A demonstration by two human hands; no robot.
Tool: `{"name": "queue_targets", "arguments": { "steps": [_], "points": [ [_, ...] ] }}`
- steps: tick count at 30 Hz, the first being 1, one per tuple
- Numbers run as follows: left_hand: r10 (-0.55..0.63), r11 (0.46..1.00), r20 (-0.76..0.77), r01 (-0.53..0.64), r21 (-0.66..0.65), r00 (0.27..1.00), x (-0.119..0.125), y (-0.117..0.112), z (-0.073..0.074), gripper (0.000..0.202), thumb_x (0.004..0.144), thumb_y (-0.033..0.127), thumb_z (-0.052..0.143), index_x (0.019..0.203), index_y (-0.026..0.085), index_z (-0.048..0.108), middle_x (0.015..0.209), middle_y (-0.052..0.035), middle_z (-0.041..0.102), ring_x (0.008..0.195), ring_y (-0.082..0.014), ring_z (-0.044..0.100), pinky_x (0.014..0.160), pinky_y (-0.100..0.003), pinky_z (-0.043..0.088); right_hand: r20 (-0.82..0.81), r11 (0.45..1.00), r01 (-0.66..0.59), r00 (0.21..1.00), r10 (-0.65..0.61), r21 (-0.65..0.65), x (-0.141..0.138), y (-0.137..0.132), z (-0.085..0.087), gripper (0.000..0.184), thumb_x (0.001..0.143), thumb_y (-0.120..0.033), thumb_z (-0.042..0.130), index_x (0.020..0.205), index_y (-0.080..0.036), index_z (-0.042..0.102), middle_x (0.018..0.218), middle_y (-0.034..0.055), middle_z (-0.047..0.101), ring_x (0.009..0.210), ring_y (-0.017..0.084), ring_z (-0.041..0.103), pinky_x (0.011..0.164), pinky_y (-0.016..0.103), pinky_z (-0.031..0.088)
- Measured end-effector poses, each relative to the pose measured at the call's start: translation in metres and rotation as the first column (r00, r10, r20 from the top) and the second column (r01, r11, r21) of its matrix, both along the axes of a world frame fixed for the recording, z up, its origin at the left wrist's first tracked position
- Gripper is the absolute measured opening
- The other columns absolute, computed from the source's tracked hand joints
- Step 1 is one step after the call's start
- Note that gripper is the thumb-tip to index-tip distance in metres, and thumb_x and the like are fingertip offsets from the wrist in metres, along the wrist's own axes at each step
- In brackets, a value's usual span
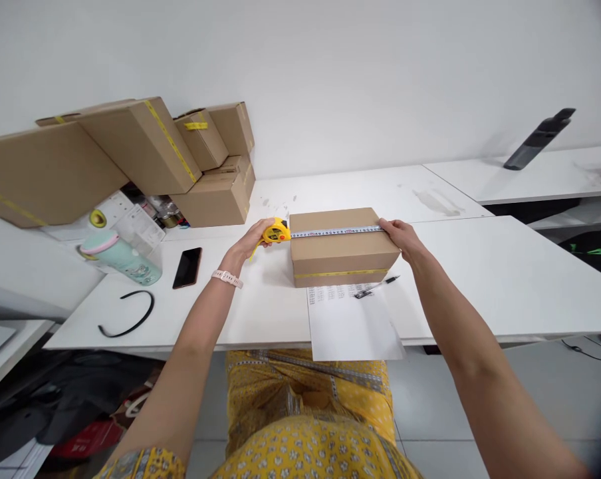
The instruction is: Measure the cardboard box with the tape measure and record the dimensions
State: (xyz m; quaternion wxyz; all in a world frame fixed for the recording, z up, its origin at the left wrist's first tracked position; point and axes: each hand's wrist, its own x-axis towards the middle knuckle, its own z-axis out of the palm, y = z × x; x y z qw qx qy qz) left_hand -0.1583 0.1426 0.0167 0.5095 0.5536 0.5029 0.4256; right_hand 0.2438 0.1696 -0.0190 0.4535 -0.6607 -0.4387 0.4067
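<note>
A closed cardboard box [345, 247] with yellow tape along its front lies on the white table in front of me. My left hand [253, 239] grips the yellow case of a tape measure [277, 231] just off the box's left edge. The blade runs out straight across the box top to the right edge. There my right hand [400, 236] pinches the blade's end against the box corner. Partly under the box's front lies a printed sheet of paper [353, 329], overhanging the table edge. A black pen [377, 287] rests on the sheet.
Several cardboard boxes [211, 199] are stacked at the back left. Nearer are a mint-green bottle [125, 258], a phone [187, 268] and a black headband [148, 313]. A dark bottle [537, 141] stands far right. The white table's [500, 293] front edge is close to my body.
</note>
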Motion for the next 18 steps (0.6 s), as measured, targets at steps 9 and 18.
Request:
{"name": "queue_targets", "arguments": {
  "steps": [9,18],
  "points": [
    [-0.049,0.999,-0.038,0.05,0.013,0.998,-0.006,0.015,-0.002,0.047,0.08,0.059,0.066,0.1,0.017,0.069,0.083,-0.0046,0.067,0.06,-0.0117,0.052,0.052,-0.025,0.033,0.035,1.0,0.008,0.999,-0.008,-0.017,0.0,0.001,-0.001,0.037,0.086,-0.049,0.074,0.073,-0.02,0.055,0.073,0.0003,0.061,0.066,0.012,0.05,0.057,0.026,0.038],
    [-0.05,0.999,-0.065,0.049,-0.008,0.997,-0.008,0.011,-0.003,0.049,0.083,0.058,0.063,0.111,0.018,0.07,0.091,-0.0059,0.069,0.062,-0.0115,0.052,0.053,-0.025,0.033,0.089,1.0,0.01,0.996,-0.007,-0.029,0.003,0.002,-0.003,0.047,0.083,-0.055,0.076,0.066,-0.021,0.047,0.069,0.0003,0.057,0.067,0.013,0.051,0.056,0.027,0.034]
  ]
}}
